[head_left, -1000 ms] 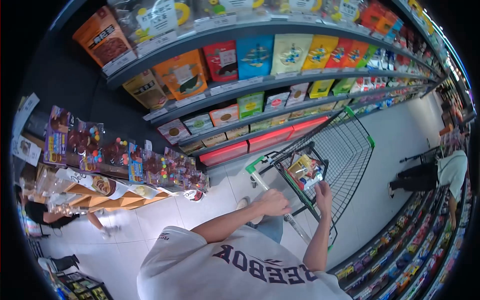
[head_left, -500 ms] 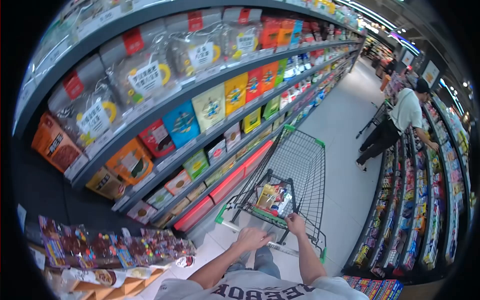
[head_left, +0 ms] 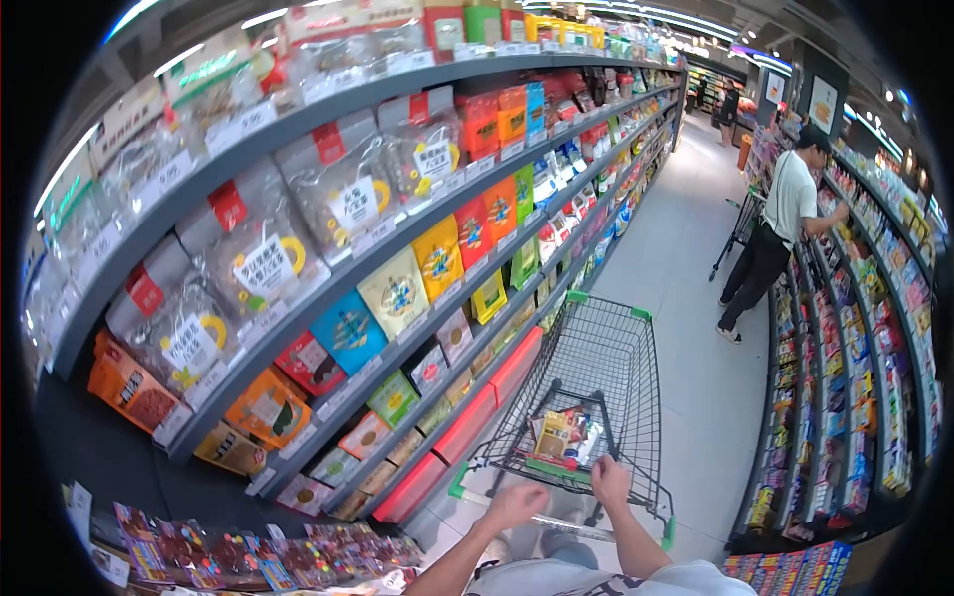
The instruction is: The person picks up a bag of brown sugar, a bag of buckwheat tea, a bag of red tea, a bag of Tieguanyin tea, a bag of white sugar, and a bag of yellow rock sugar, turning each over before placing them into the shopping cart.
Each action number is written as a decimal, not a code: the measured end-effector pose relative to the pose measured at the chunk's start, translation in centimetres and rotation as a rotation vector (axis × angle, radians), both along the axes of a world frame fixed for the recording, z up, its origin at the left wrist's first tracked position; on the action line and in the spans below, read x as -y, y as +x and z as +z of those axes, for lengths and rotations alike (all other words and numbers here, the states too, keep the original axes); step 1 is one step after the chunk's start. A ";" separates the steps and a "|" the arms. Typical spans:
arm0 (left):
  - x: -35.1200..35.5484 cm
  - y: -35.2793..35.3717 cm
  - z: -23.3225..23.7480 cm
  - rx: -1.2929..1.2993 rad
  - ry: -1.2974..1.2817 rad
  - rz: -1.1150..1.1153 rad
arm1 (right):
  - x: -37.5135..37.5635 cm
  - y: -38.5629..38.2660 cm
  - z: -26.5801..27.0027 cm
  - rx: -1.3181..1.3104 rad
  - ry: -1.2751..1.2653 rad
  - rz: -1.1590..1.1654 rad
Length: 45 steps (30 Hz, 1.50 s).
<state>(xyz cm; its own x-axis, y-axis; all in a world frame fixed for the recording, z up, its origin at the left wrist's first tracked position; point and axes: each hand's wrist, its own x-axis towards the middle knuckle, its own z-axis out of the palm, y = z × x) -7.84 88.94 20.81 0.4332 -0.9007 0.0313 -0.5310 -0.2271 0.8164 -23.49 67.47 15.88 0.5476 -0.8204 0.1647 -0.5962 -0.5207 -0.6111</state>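
My left hand is at the handlebar of a wire shopping cart, its fingers curled. My right hand is closed above the bar, near the fold-down child seat. What either hand holds, if anything, is too small or hidden to make out. Around the seat area lie several packaged goods: a yellow packet and a white-and-blue packet. Green caps mark the cart's corners, and its front basket stretches ahead of me.
A long shelf of bagged snacks curves along my left. On the right, tiered racks hold small packets. Ahead, a person in a pale shirt reaches into that rack, beside another cart. Bagged sweets stand low at left.
My view has tilted up, showing more upper shelf; cart and hands appear lower and further right. The person on the right stands more upright, with an arm raised towards the rack.
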 end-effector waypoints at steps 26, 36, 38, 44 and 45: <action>17.9 8.4 -3.8 0.276 0.407 0.043 | 15.3 0.2 -0.2 0.271 0.129 -0.013; 26.1 10.6 -4.1 0.343 0.433 0.003 | 22.8 2.4 0.0 0.167 0.141 -0.044; 28.0 11.4 -4.0 0.344 0.405 0.009 | 24.2 3.1 0.3 0.159 0.093 -0.057; 33.4 14.2 -4.2 0.347 0.339 0.011 | 29.0 5.3 0.0 0.083 0.105 -0.084; 34.5 14.7 -4.1 0.325 0.347 0.003 | 29.9 5.6 0.1 0.039 0.116 -0.078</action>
